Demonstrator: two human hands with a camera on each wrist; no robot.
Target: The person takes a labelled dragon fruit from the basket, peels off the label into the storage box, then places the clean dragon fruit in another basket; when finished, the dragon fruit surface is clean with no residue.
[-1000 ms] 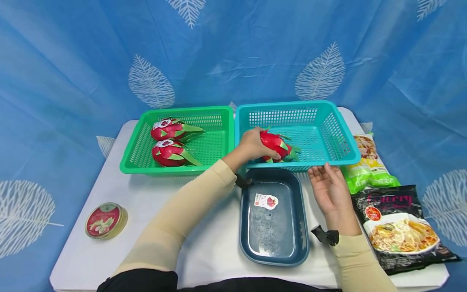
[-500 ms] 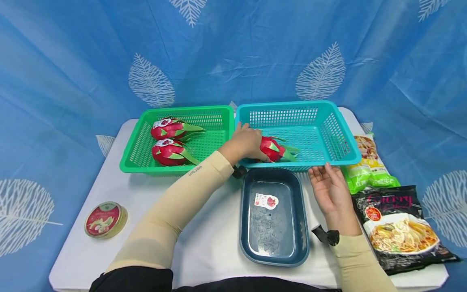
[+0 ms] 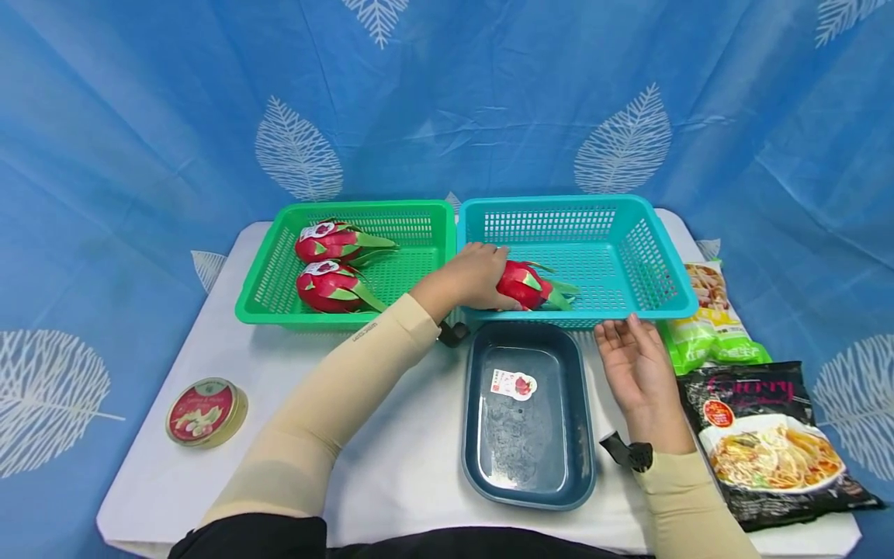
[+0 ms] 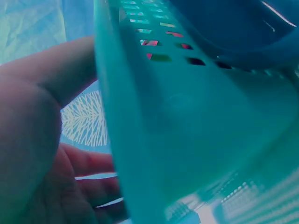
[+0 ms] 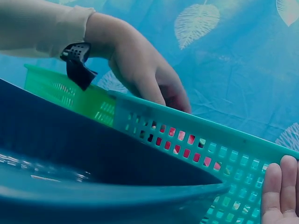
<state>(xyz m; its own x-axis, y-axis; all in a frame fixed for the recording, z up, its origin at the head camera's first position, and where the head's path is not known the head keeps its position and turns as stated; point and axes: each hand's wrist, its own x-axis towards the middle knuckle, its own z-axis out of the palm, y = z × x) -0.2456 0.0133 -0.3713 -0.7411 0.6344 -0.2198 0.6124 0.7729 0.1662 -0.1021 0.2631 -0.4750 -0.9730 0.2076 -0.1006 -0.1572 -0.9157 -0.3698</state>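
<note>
A red dragon fruit (image 3: 524, 284) with green leaf tips lies at the front left inside the turquoise basket (image 3: 580, 314). My left hand (image 3: 469, 278) reaches over that corner and grips the fruit's left end, fingers behind it and thumb in front. From the left wrist, the rim hides the fingertips of this hand (image 4: 60, 154); red patches show through the basket's holes. My right hand (image 3: 634, 365) lies palm up, with straight fingertips at the basket's front rim. Two more dragon fruits, an upper one (image 3: 328, 241) and a lower one (image 3: 330, 286), lie in the green basket (image 3: 307, 318).
A dark blue tub (image 3: 529, 454) with a dragon fruit sticker inside stands in front of the turquoise basket. At right are a green snack bag (image 3: 715, 341) and a black noodle packet (image 3: 768, 442). A round tin (image 3: 206, 411) sits at the left.
The dragon fruit has gone lower into the turquoise basket. My left hand has shifted left on it, leaving less of the fruit under the thumb. My right hand has stayed in place.
</note>
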